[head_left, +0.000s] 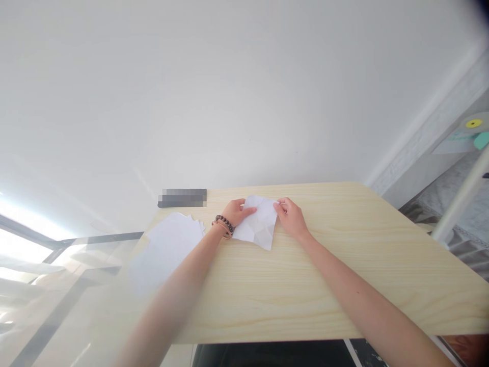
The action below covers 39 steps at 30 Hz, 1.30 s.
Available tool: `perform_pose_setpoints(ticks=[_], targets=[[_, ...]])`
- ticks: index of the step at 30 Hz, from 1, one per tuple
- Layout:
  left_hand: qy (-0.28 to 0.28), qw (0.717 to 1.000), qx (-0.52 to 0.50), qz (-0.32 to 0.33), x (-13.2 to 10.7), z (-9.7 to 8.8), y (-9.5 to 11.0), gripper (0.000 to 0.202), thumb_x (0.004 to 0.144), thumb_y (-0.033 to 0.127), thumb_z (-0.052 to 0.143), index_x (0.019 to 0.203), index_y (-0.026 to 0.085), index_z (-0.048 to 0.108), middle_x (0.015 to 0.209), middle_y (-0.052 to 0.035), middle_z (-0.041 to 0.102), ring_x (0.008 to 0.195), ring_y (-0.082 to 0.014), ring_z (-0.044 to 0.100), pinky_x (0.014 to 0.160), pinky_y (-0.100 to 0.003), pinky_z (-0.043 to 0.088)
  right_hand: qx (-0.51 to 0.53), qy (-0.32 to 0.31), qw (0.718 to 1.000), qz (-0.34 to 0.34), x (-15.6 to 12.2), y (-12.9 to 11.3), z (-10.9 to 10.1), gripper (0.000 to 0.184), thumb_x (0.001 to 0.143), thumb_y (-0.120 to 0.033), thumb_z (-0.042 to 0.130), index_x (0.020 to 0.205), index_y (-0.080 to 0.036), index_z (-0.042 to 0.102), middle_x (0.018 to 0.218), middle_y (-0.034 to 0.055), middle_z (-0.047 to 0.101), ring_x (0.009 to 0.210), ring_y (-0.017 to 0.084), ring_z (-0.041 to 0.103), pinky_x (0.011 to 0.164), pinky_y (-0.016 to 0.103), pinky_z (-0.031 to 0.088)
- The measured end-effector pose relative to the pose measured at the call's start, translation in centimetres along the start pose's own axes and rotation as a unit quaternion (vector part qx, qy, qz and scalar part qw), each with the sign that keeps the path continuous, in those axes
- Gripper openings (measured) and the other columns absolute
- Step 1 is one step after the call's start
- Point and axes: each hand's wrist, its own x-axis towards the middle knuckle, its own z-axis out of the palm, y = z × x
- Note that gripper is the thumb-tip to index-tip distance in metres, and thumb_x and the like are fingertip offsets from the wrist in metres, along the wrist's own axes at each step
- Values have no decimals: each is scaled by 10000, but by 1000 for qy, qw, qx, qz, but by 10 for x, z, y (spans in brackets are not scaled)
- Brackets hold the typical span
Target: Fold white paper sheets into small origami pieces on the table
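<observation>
A creased sheet of white paper [260, 224] is held between both hands just over the wooden table. My left hand [237, 213], with a dark bead bracelet [225, 222] at its wrist, grips the paper's left side, thumb on top and fingers behind it. At the upper right corner, my right hand [290, 213] pinches the paper between thumb and fingers. Fold lines cross the sheet, and its lower corner points toward me.
Several white sheets [168, 250] lie fanned out on the table [324, 285] at the left. A dark, pixelated flat object [182, 198] rests at the back left, near the white wall [248, 92]. A pale post [460, 196] stands beyond the right edge.
</observation>
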Motion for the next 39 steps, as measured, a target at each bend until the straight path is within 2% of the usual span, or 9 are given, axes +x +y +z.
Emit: perform_pose_setpoints(ticks=[6,9,12,15,19,24,29,35,39], targets=[[90,991,84,48,4,0,-4,381,715,503,523,839,143,536,654,-31,612,577,-149,558,469,-228,400,64,-66,996,21,-1,-8,-5,355,790,-503,355,846,-188,507,684,19,613,618,138,536,593,245,379],[106,990,75,62,3,1,-3,388,737,498,499,890,143,533,720,-42,625,646,-159,570,525,-241,427,16,-107,994,-7,-3,-11,-6,363,757,-532,397,734,-189,514,659,-2,569,589,121,497,568,234,364],[94,992,36,70,1,2,0,426,748,493,491,986,142,520,836,-66,639,749,-177,583,598,-259,456,-52,-100,993,-36,-3,-10,-4,345,732,-503,449,614,-182,493,624,-8,521,556,107,443,539,229,336],[41,996,-11,78,-1,2,1,487,714,482,544,1056,137,504,916,-85,637,816,-190,588,650,-278,475,-36,-94,994,-32,-2,-6,-3,302,757,-445,426,628,-183,499,587,-14,506,532,100,420,511,221,317],[-1,998,7,62,0,0,-3,481,619,466,643,949,123,575,904,-89,646,805,-207,594,652,-295,481,14,-89,996,-16,-2,-5,-4,311,767,-449,412,613,-183,454,518,-33,451,482,88,370,459,209,279],[-10,998,-24,63,2,0,-6,421,670,459,601,917,119,590,906,-96,646,766,-191,600,629,-288,478,57,-81,995,-1,-3,-7,-7,329,762,-479,417,642,-181,484,510,-22,473,484,101,406,449,215,296],[-33,997,-19,60,1,-2,-5,442,649,433,634,973,140,566,831,-59,651,658,-146,587,551,-246,461,100,-87,991,25,-4,-10,-10,353,753,-506,417,704,-176,532,534,-8,529,502,122,471,455,226,338],[-9,999,17,43,3,-3,-10,404,717,501,532,867,129,576,557,-1,572,397,-80,451,357,-192,327,176,-182,966,46,-5,-13,-14,319,725,-445,496,906,-187,548,686,9,627,592,138,552,538,241,417],[-1,999,1,45,4,0,-12,435,739,512,499,965,146,565,545,6,561,373,-68,421,334,-178,293,176,-170,968,51,-3,-10,-13,277,742,-405,482,889,-182,554,734,23,643,638,151,575,575,256,432]])
